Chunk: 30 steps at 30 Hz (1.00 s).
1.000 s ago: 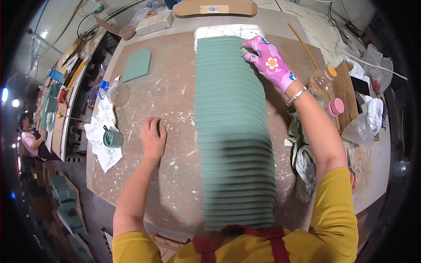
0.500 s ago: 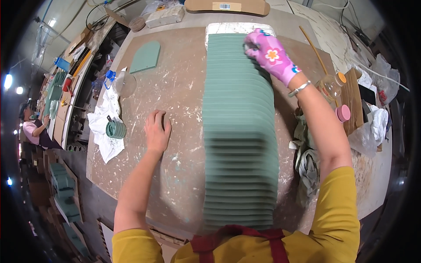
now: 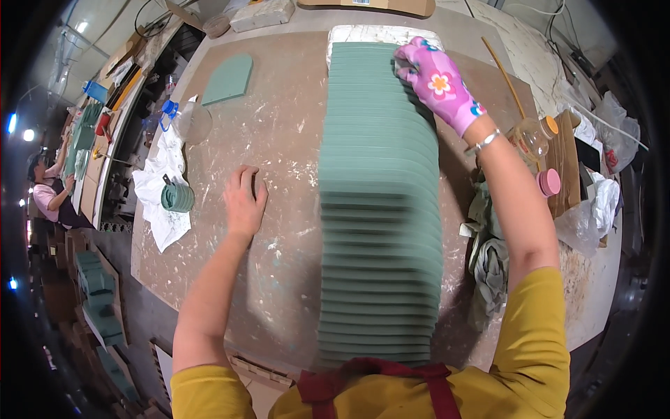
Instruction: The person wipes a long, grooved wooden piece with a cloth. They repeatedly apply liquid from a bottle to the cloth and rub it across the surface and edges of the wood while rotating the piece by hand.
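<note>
A long row of green round-ended boards (image 3: 377, 153), overlapping one another, runs down the middle of the table toward me. My right hand (image 3: 436, 80), in a pink flowered glove, is at the far right edge of this row. Its fingers are curled together, and whatever they hold is hidden. To the left of the row my bare left hand (image 3: 244, 202) rests on the tabletop, fingers loosely bent and slightly apart, holding nothing. A single green arched board (image 3: 229, 79) lies flat at the far left. Behind the row's far end sits a white block (image 3: 384, 32).
On the brown table (image 3: 279, 146), a white cloth (image 3: 157, 209) with a green-smeared cup (image 3: 177, 197) and a clear jug (image 3: 195, 122) lie left. At right are an orange-capped bottle (image 3: 530, 140), crumpled cloths (image 3: 488, 272) and a stick (image 3: 504, 77). A co-worker (image 3: 52, 192) stands far left.
My view has shifted slightly, so the table's contents sit a little differently. My right hand stays at the row's far right edge, fingers still curled; my left hand still rests on the table.
</note>
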### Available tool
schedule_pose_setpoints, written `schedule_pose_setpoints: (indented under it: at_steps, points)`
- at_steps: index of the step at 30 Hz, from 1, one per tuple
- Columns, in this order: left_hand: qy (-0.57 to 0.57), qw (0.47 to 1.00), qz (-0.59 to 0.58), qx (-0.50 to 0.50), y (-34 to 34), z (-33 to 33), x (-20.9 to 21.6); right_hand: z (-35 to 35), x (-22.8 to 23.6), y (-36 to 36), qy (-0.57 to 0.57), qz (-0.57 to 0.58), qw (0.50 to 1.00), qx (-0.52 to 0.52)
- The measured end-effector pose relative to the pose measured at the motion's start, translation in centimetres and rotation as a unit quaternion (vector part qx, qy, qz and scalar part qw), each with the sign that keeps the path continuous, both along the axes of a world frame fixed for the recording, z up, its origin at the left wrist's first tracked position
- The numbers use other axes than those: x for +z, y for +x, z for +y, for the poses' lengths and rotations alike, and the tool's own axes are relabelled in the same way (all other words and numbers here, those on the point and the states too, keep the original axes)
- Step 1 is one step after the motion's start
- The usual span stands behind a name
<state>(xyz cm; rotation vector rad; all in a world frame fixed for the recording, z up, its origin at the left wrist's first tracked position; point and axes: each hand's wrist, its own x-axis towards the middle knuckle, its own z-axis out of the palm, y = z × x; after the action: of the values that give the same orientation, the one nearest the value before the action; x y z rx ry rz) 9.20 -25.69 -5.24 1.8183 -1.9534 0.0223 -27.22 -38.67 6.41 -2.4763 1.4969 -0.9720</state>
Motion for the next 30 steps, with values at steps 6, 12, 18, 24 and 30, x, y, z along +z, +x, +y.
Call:
schedule_pose_setpoints:
  at_steps: [6, 12, 18, 24, 30]
  points:
    - [0.007, 1.000, 0.001, 0.003, 0.3, 0.1, -0.3, -0.5, -0.5, -2.3, 0.051, 0.046, 0.997, 0.024]
    - [0.019, 1.000, 0.001, 0.004, 0.5, 0.0, -0.3, -0.4, 0.0, -0.6, -0.013, 0.045, 0.998, 0.034]
    - [0.009, 1.000, 0.002, 0.014, 0.6, 0.2, -0.6, -0.1, -0.1, -1.4, -0.032, 0.038, 0.999, 0.011]
    - [-0.020, 0.999, -0.005, -0.032, 0.3, -0.2, -0.3, 3.6, 0.8, -4.8, 0.038, 0.033, 0.997, -0.054]
    - [-0.002, 1.000, -0.011, -0.022, 0.5, -0.3, -0.8, 15.0, 1.0, -5.7, 0.143, -0.281, 0.949, -0.011]
